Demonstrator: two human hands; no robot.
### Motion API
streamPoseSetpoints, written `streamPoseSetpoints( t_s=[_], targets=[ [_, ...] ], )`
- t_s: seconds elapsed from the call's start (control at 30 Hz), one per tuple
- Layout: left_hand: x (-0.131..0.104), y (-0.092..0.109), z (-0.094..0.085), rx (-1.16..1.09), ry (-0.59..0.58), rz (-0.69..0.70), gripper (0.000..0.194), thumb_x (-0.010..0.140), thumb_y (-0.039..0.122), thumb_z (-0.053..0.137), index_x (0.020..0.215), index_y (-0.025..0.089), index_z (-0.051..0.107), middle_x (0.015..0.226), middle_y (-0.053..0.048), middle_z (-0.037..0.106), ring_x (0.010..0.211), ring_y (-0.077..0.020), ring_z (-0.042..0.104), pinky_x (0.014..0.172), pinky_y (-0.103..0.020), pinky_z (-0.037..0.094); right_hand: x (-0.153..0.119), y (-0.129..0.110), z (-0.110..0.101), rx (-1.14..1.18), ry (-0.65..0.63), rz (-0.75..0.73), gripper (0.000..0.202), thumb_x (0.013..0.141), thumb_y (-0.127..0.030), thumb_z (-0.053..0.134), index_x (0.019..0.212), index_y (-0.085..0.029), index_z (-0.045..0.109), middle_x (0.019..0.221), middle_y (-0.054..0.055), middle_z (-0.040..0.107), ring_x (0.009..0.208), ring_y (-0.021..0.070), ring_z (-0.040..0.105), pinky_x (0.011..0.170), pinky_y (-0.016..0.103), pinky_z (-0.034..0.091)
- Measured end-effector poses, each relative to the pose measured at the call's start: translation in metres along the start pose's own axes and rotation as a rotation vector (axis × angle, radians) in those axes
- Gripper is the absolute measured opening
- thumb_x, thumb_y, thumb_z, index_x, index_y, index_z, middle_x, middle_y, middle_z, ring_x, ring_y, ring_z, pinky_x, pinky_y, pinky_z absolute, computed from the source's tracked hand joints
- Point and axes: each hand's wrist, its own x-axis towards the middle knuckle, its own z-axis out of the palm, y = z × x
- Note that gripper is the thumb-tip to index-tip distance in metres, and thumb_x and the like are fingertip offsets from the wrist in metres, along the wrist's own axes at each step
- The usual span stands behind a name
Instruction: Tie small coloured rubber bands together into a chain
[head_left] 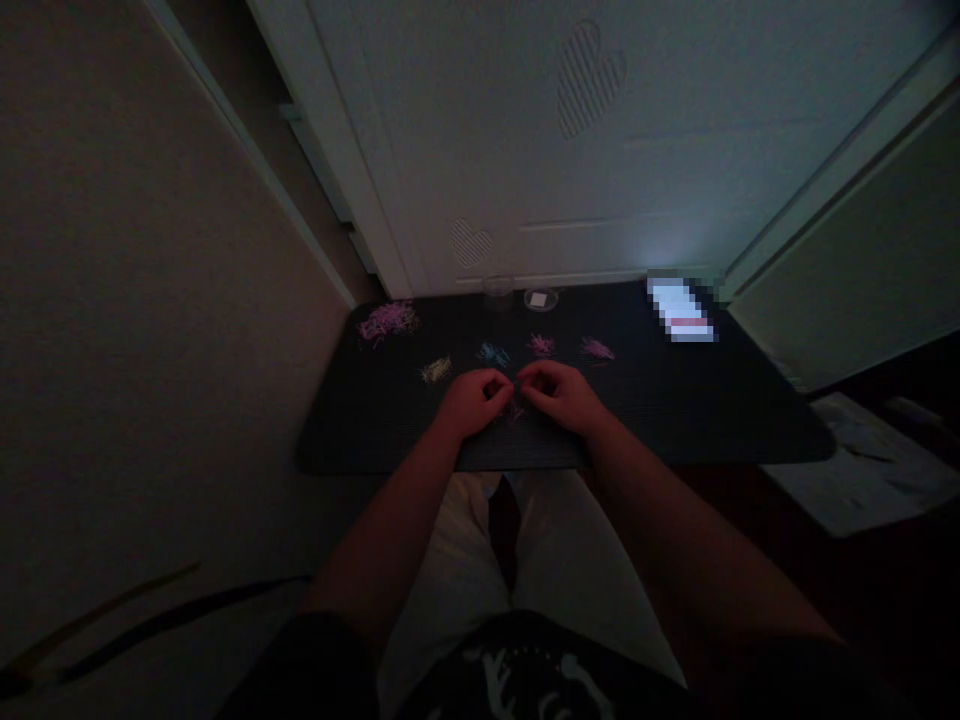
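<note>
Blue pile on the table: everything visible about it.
The small, loose blue pile of thin, thread-like pieces lies on the dark tabletop, just beyond the left hand, between a pale yellow pile and a pink pile. Strands stick out untidily at its edges. Too dim to tell its material or whether the fingers touch it.

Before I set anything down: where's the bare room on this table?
The widest bare patch of table is right, between the right hand, the lit screen and the right edge. Another lies front left, between the yellow pile, left hand and front-left corner. It's crowded mid-table, around both hands and the blue pile.
</note>
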Motion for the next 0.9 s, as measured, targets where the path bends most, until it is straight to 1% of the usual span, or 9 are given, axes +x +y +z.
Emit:
streamPoseSetpoints(
  t_s=[0.13, 0.3, 0.43, 0.5, 0.6, 0.67, 0.77, 0.9],
  targets=[
    [0.0003, 0.0003, -0.0005, 0.011, -0.012, 0.008, 0.021, 0.082, 0.032, 0.051, 0.083, 0.017, 0.066, 0.076, -0.001, 0.067, 0.067, -0.0121, 0.057, 0.061, -0.023, 0.041, 0.0008, -0.0001, 0.0000, -0.066, 0.014, -0.005, 0.014, 0.075, -0.026, 0.057, 0.081, -0.016, 0.065, 0.068, 0.001, 0.062, 0.058, 0.0114, 0.051, 0.055, 0.024, 0.040],
    [0.0005, 0.0007, -0.0006, 0.025, -0.013, 0.017, 0.022, 0.083, 0.032, 0.050, 0.082, 0.017, 0.066, 0.075, -0.001, 0.066, 0.068, -0.0124, 0.057, 0.060, -0.023, 0.041, 0.0013, -0.0001, 0.0003, -0.129, 0.039, -0.025, 0.014, 0.077, -0.026, 0.055, 0.078, -0.016, 0.065, 0.069, 0.002, 0.063, 0.059, 0.0121, 0.052, 0.056, 0.024, 0.040],
    [0.0001, 0.0027, -0.0010, 0.028, -0.009, 0.007, 0.023, 0.084, 0.032, 0.049, 0.081, 0.016, 0.066, 0.076, -0.002, 0.067, 0.069, -0.0126, 0.058, 0.061, -0.023, 0.041, 0.0009, -0.0002, 0.0012, -0.153, 0.042, -0.024, 0.015, 0.078, -0.027, 0.054, 0.077, -0.016, 0.064, 0.070, 0.002, 0.063, 0.061, 0.0123, 0.053, 0.057, 0.024, 0.040],
    [-0.0001, 0.0034, -0.0014, 0.030, -0.012, 0.006, 0.022, 0.083, 0.032, 0.050, 0.081, 0.016, 0.066, 0.077, -0.002, 0.067, 0.069, -0.0126, 0.057, 0.060, -0.023, 0.041, 0.0005, -0.0002, 0.0017, -0.125, 0.030, -0.021, 0.015, 0.077, -0.028, 0.056, 0.081, -0.016, 0.064, 0.070, 0.002, 0.062, 0.060, 0.0117, 0.052, 0.056, 0.024, 0.040],
    [-0.0001, 0.0036, -0.0016, 0.026, -0.019, 0.019, 0.022, 0.083, 0.031, 0.049, 0.081, 0.016, 0.066, 0.077, -0.002, 0.066, 0.069, -0.0126, 0.057, 0.060, -0.023, 0.041, 0.0000, -0.0003, 0.0021, -0.067, -0.001, -0.025, 0.022, 0.074, -0.030, 0.060, 0.091, -0.016, 0.063, 0.071, 0.001, 0.060, 0.058, 0.0107, 0.050, 0.053, 0.023, 0.039],
    [0.0000, 0.0034, -0.0013, 0.029, -0.023, 0.030, 0.023, 0.083, 0.031, 0.049, 0.080, 0.016, 0.066, 0.076, -0.002, 0.066, 0.069, -0.0126, 0.057, 0.060, -0.023, 0.041, 0.0003, -0.0003, 0.0022, -0.087, -0.003, -0.042, 0.019, 0.074, -0.028, 0.060, 0.088, -0.017, 0.064, 0.071, 0.001, 0.059, 0.058, 0.0107, 0.050, 0.054, 0.023, 0.039],
    [0.0001, 0.0031, -0.0009, 0.044, -0.024, 0.034, 0.024, 0.084, 0.032, 0.048, 0.078, 0.016, 0.066, 0.075, -0.002, 0.065, 0.069, -0.0127, 0.057, 0.061, -0.023, 0.041, 0.0011, 0.0000, 0.0019, -0.159, 0.013, -0.072, 0.010, 0.077, -0.025, 0.057, 0.078, -0.017, 0.064, 0.070, 0.001, 0.060, 0.061, 0.0115, 0.051, 0.057, 0.024, 0.039],
    [0.0001, 0.0032, -0.0010, 0.055, -0.031, 0.037, 0.024, 0.084, 0.032, 0.048, 0.078, 0.017, 0.066, 0.075, -0.002, 0.065, 0.069, -0.0129, 0.057, 0.061, -0.023, 0.041, 0.0018, 0.0010, 0.0019, -0.179, 0.014, -0.070, 0.010, 0.078, -0.023, 0.055, 0.078, -0.017, 0.063, 0.071, 0.002, 0.062, 0.063, 0.0122, 0.053, 0.059, 0.024, 0.040]
  ],
)
